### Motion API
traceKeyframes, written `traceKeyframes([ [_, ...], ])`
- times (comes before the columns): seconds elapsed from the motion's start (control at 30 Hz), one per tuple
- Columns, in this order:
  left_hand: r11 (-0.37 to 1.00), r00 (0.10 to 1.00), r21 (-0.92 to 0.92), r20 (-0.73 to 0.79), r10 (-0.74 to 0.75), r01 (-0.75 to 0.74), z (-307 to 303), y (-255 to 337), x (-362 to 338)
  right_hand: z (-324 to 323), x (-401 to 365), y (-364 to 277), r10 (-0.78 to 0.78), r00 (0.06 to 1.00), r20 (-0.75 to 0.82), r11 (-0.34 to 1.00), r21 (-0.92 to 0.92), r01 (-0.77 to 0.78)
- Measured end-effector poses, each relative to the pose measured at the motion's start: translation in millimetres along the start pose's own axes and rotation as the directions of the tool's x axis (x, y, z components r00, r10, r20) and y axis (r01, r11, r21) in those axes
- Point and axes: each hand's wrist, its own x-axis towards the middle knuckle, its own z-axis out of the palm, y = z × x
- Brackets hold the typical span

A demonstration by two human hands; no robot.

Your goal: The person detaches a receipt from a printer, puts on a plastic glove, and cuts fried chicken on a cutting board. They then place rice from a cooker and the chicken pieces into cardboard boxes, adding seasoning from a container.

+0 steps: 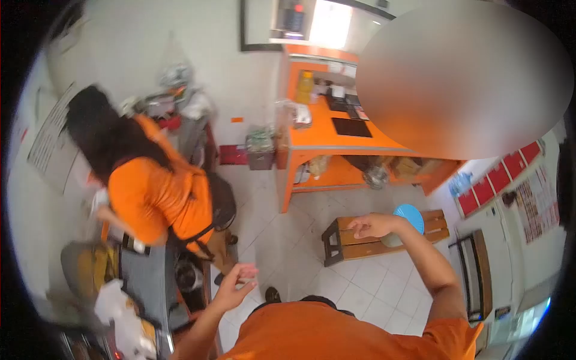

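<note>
Both hands raised in front of me, held well apart, each with fingers loosely bent and spread. Left hand point(235, 289): palm turned inward, thumb standing off from the fingers, over the white tiled floor point(372, 282). Right hand point(377, 226): farther forward, fingers curled softly toward the middle of the room; in view it crosses a low slatted wooden tabletop point(360, 251) with dark legs. On that surface, partly behind my right wrist, sits a blue round disc point(409, 216), with something pale just below it. I read the hand as above the wood, not on it.

Nearest my left forearm, a grey tabletop point(144, 279) runs along the left side, a mustard-backed chair point(90, 270) beside it, white wrapping point(120, 312) crumpled close by.

Beyond: a co-worker point(150, 192) in an orange shirt, dark bag point(221, 201) at the waist, body bent toward the left wall.

Ahead stands an orange tabletop point(324, 137), bearing a yellow bottle point(305, 88) and a flat black pad point(352, 127); bags and boxes are on the shelf beneath. Lined bin point(260, 157) just left of it. Red panels point(499, 179) on the right. Upper right is blurred out; details there unreadable.
</note>
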Motion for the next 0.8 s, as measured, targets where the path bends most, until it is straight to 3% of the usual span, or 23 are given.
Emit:
traceKeyframes([
  [0.03, 0.994, 0.997, 0.103, -0.063, -0.033, 0.039, -16, -11, -22, 31, -1, 12, -0.015, 0.998, -0.064, 0.998, 0.063, 0.019],
  [0.07, 0.989, 0.998, 0.132, -0.024, -0.06, 0.063, -29, -7, -38, 62, -3, 17, -0.029, 0.992, -0.126, 0.992, 0.121, 0.044],
  [0.1, 0.98, 0.999, 0.194, -0.002, 0.042, -0.04, 8, 1, 121, -70, 11, 84, -0.007, 0.979, -0.205, 0.999, 0.049, 0.018],
  [0.13, 0.955, 0.997, 0.287, 0.022, 0.068, -0.072, 12, 11, 164, -97, 16, 100, 0.069, 0.935, -0.348, 0.939, 0.339, 0.057],
  [0.17, 0.954, 0.998, 0.294, 0.046, 0.042, -0.054, 20, 15, 181, -91, 21, 116, 0.193, 0.892, -0.41, 0.772, 0.625, 0.12],
  [0.2, 0.947, 0.993, 0.304, 0.083, 0.08, -0.101, 33, 19, 202, -89, 25, 127, 0.207, 0.891, -0.403, 0.758, 0.642, 0.115],
  [0.27, 0.939, 0.985, 0.314, 0.139, 0.103, -0.142, 55, 40, 261, -109, 44, 141, 0.415, 0.714, -0.564, 0.559, 0.777, 0.29],
  [0.4, 0.921, 0.963, 0.327, 0.231, 0.138, -0.21, 82, 56, 399, -190, 135, 227, 0.445, 0.655, -0.611, 0.47, 0.781, 0.41],
  [0.47, 0.896, 0.939, 0.329, 0.27, 0.213, -0.298, 94, 56, 480, -260, 183, 259, 0.33, 0.606, -0.724, 0.595, 0.658, 0.462],
  [0.5, 0.869, 0.908, 0.316, 0.304, 0.287, -0.38, 101, 56, 521, -300, 211, 281, 0.32, 0.579, -0.75, 0.596, 0.634, 0.492],
  [0.6, 0.82, 0.886, 0.362, 0.316, 0.34, -0.444, 122, 82, 658, -430, 281, 319, 0.24, 0.514, -0.823, 0.635, 0.534, 0.558],
  [0.67, 0.908, 0.932, 0.262, 0.25, 0.262, -0.326, 141, 72, 751, -512, 343, 357, 0.234, 0.46, -0.857, 0.742, 0.463, 0.486],
  [0.73, 0.749, 0.895, 0.491, 0.21, 0.395, -0.446, 154, 90, 841, -582, 391, 385, 0.101, 0.365, -0.925, 0.923, 0.224, 0.312],
  [0.8, 0.703, 0.898, 0.576, 0.144, 0.415, -0.417, 170, 107, 916, -636, 423, 396, 0.018, 0.408, -0.913, 0.966, 0.121, 0.23],
])
